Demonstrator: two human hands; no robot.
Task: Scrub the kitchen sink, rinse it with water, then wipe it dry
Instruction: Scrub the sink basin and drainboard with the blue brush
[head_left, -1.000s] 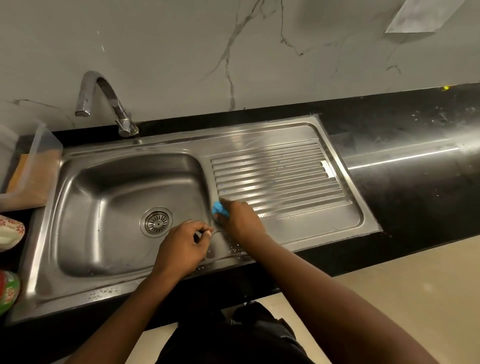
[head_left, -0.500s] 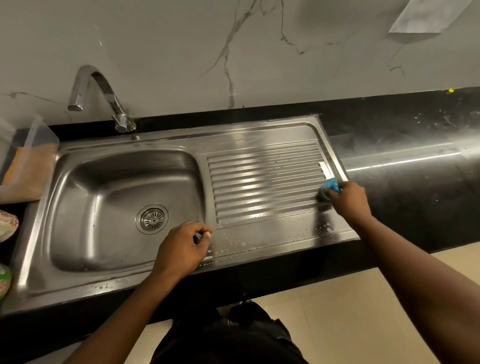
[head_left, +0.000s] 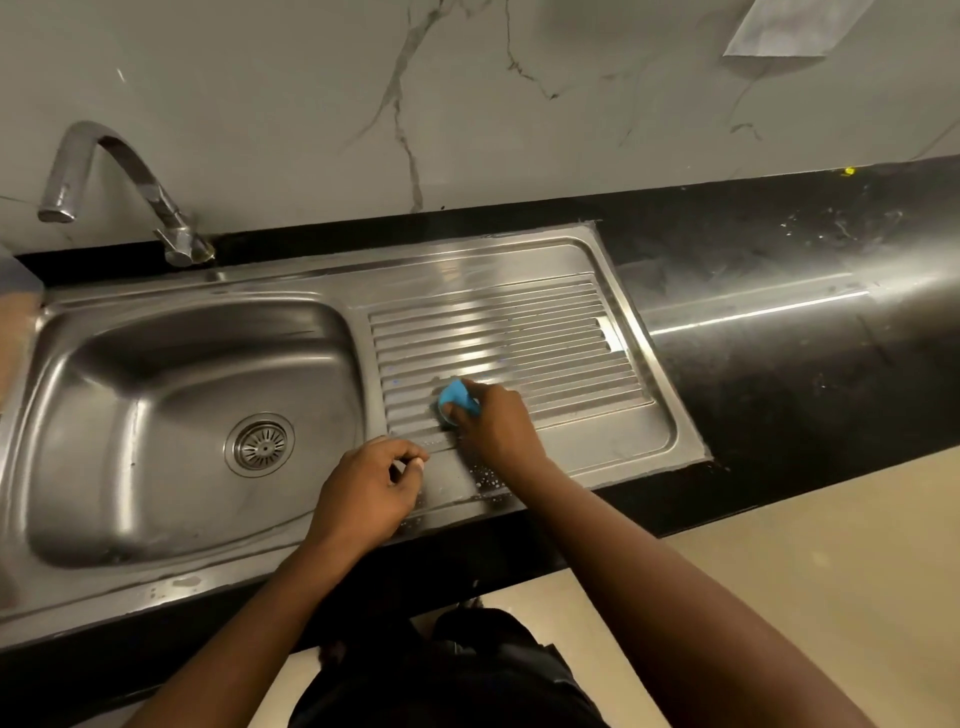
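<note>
1. Head view, lower centre: the left hand (head_left: 369, 488) rests on the front rim of the sink (head_left: 208, 582), fingers curled under, thumb against forefinger, nothing visible in them. It likely serves as a brace.
2. Just above and to its right, the right hand (head_left: 493, 421) grips a blue scrubber (head_left: 457, 397) and presses it onto the lower-left ribs of the drainboard (head_left: 519, 338).
3. That scrubber pokes out beyond the fingertips toward upper left, touching metal; suds (head_left: 483, 475) lie just below the wrist.
4. Stroking along the ribs with even pressure should reach the grooves best; the far ribs look unsoaped.
5. Farther left sits the basin (head_left: 104, 415). At upper left the faucet (head_left: 119, 171) runs no water, so rinsing looks yet to come.
</note>
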